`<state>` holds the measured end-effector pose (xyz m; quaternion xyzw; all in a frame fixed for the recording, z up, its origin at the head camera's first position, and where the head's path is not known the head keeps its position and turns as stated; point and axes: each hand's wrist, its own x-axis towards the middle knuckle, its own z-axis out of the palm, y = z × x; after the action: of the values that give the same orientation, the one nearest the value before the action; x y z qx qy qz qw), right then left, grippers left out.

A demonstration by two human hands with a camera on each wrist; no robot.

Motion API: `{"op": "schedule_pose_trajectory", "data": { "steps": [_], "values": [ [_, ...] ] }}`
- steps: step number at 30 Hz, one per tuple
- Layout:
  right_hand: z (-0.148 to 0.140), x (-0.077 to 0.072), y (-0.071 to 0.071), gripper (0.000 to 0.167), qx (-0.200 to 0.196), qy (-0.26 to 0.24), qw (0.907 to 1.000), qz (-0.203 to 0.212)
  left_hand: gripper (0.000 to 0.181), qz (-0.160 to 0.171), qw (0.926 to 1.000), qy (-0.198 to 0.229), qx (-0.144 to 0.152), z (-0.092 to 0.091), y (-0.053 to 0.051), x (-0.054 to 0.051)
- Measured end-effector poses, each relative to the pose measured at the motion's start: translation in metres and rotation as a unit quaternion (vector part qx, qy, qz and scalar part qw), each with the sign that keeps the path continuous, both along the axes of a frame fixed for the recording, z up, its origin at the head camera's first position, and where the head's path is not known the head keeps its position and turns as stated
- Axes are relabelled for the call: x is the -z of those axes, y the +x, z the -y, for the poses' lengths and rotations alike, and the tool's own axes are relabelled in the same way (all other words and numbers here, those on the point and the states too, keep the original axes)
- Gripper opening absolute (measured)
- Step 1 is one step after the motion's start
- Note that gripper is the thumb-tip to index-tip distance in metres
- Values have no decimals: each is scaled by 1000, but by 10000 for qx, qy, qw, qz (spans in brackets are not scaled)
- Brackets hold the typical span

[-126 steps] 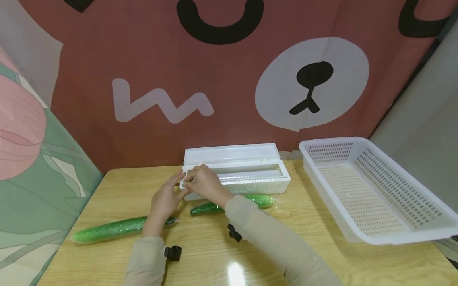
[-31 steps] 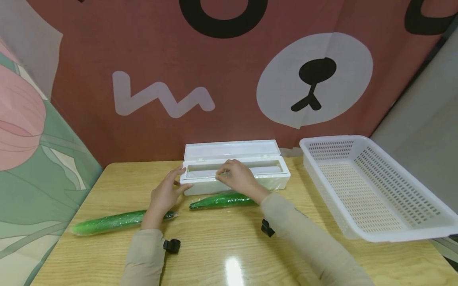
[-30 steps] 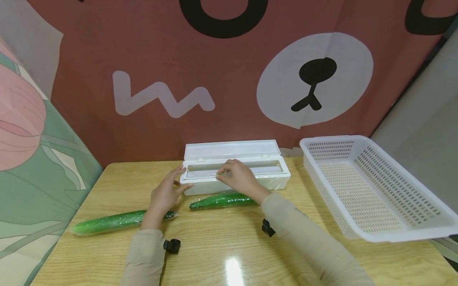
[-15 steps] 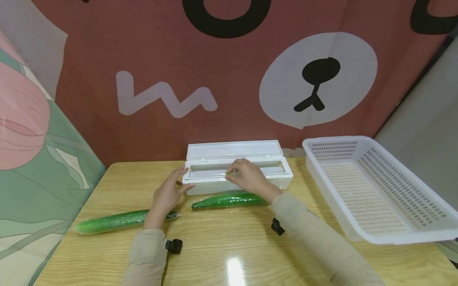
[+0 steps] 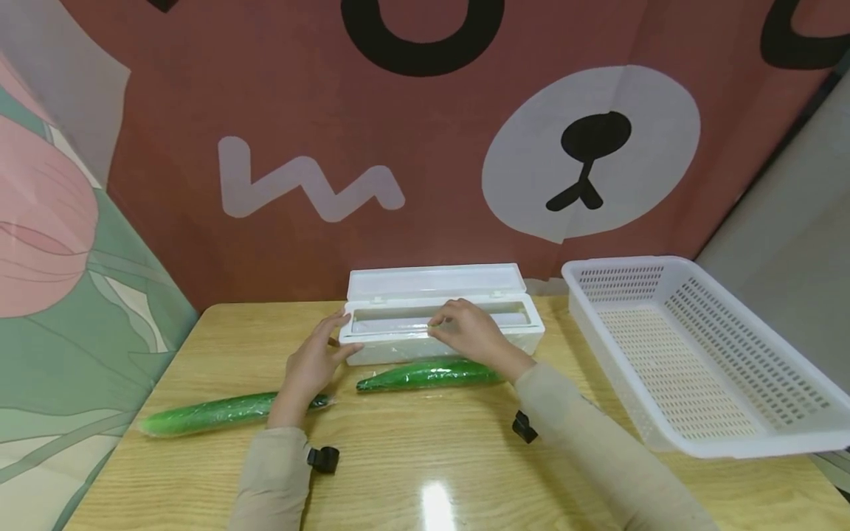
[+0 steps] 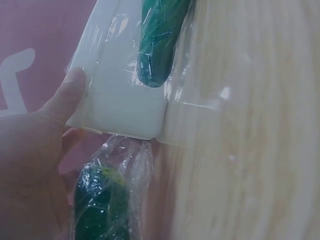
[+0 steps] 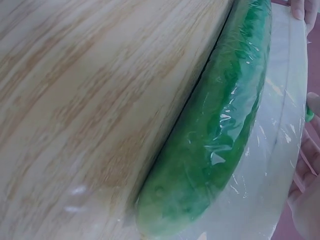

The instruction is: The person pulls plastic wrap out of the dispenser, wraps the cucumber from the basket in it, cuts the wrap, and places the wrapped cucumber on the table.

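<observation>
A white cling film dispenser stands at the back of the table, lid raised, with a film roll inside. My left hand grips its left end, thumb on the front. At the front rim, right of the middle, my right hand pinches a small green slider, mostly hidden by the fingers. Film hangs over the dispenser's front and covers a cucumber lying before it. A second cucumber, wrapped in film, lies to the left, partly behind my left wrist.
A white perforated plastic basket stands at the right of the wooden table. A printed cloth hangs close behind the dispenser.
My right hand has moved from the dispenser's left end rightward along the front rim with the slider. My left hand stays at the left end. Both cucumbers lie where they were.
</observation>
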<state>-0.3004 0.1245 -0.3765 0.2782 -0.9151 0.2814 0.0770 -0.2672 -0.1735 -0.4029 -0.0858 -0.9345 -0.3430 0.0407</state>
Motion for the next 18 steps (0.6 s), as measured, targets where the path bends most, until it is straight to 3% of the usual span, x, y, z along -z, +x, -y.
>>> {"op": "schedule_pose_trajectory", "data": {
  "steps": [9, 18],
  "values": [
    [-5, 1, 2, 13, -50, 21, 9996, -290, 66, 22, 10000, -31, 18, -2, 2, -3],
    [-9, 0, 3, 13, -31, 11, 9993, -375, 64, -126, 9993, -345, -49, -4, 4, -6]
  ]
}}
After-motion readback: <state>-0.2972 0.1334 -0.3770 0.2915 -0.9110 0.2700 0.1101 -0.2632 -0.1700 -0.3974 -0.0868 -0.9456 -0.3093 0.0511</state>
